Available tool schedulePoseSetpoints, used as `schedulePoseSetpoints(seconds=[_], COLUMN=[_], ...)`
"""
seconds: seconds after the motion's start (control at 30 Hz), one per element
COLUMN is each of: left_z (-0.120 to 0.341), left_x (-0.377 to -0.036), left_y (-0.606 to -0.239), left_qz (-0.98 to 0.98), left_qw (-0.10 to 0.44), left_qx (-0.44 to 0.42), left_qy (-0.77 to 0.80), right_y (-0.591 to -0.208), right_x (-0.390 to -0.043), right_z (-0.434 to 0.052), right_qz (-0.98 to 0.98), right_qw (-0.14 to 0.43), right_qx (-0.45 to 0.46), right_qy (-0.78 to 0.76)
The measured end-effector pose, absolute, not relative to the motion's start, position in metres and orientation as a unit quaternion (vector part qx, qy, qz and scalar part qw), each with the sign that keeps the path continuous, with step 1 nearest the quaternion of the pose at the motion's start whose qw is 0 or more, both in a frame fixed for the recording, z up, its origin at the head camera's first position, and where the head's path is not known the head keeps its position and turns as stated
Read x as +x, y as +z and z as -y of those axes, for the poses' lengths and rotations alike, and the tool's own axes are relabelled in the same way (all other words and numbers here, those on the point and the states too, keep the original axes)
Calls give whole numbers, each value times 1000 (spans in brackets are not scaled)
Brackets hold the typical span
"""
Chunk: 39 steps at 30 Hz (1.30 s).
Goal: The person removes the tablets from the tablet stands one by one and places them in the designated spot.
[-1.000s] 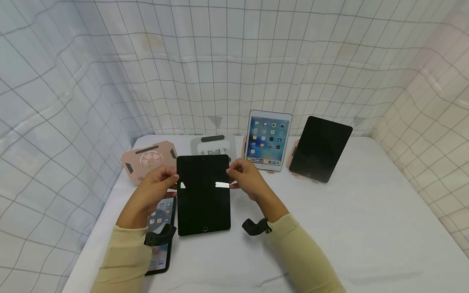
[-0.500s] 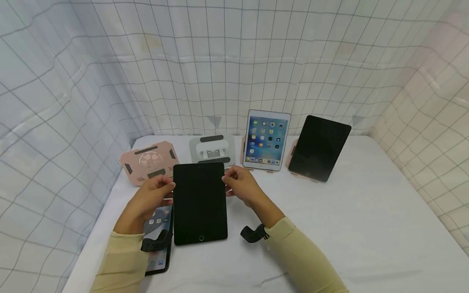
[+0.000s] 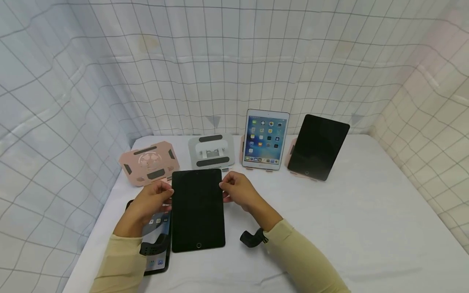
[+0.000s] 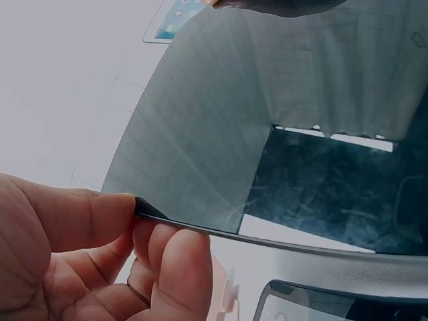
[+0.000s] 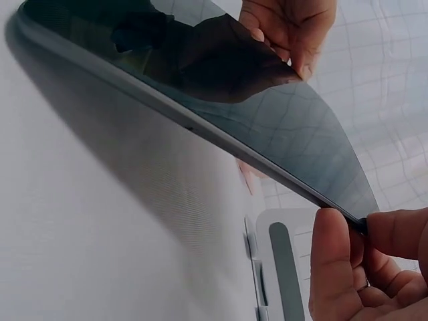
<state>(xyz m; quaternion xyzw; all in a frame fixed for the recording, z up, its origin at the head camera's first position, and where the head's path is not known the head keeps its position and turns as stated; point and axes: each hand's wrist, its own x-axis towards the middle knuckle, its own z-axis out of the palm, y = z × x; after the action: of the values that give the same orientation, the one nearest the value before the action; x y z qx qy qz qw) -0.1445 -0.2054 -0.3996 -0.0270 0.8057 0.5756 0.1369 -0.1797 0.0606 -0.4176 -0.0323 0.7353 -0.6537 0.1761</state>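
Note:
A black tablet (image 3: 198, 209) with a dark screen and a round home button is held between both hands, its top end tilted up. My left hand (image 3: 150, 201) pinches its left edge near the top corner, thumb on the glass and fingers behind. On the opposite edge my right hand (image 3: 239, 191) has the same pinch. The right wrist view shows the lower end of the tablet (image 5: 187, 127) close over the white cloth. Just beyond its top edge stands a grey tablet stand (image 3: 211, 151). Another tablet (image 3: 157, 263), screen lit, lies under my left wrist, partly hidden.
A pink stand (image 3: 149, 162) stands at the back left. Farther right, a white tablet (image 3: 266, 140) with lit icons and a black tablet (image 3: 318, 147) lean on pink stands. White cloth (image 3: 351, 228) covers the table, and gridded curtains (image 3: 234, 73) enclose the back and sides.
Both hands have brought the tablet down and slightly left, nearer to me. The grey stand, partly covered before, now shows fully above the tablet. The reflections on its screen are gone.

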Motion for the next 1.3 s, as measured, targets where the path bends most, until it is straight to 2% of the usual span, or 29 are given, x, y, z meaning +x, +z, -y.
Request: schedulePoseSetpoints(seconds=[0.5, 1.3], left_z=[213, 214], left_x=[-142, -147], left_y=[-405, -420], left_qz=[-805, -855], left_qw=[179, 195], left_qx=[-32, -51], left_qy=[564, 477], right_y=[-427, -448], right_x=[-175, -180], right_z=[-58, -56], right_qz=[-745, -776], right_qw=[195, 206], right_qx=[-25, -46], right_qy=[-638, -594])
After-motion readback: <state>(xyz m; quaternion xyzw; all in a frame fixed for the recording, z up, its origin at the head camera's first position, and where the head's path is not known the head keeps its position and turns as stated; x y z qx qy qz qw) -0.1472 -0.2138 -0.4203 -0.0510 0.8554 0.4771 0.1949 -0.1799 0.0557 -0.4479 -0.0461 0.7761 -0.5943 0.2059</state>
